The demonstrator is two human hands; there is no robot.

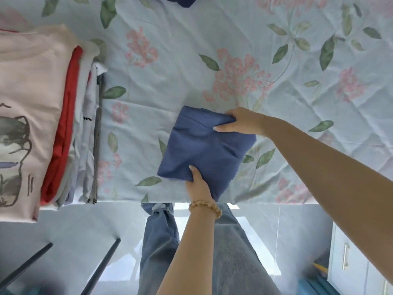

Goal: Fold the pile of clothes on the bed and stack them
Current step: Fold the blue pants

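A folded blue garment (204,145) lies near the front edge of the bed (191,60), which has a floral sheet. My left hand (198,185), with a bead bracelet at the wrist, grips the garment's near edge, thumb on top. My right hand (240,122) pinches its far right corner, thumb on top and fingers curled round the edge. A stack of folded clothes (46,116) stands at the left of the bed, with a pale pink printed shirt on top and red, white and grey pieces under it.
A dark blue cloth (180,0) pokes in at the top edge. Below the bed edge are my legs in blue trousers (161,241), two dark bars (100,267) at the lower left, and a white cabinet (350,262) at the lower right.
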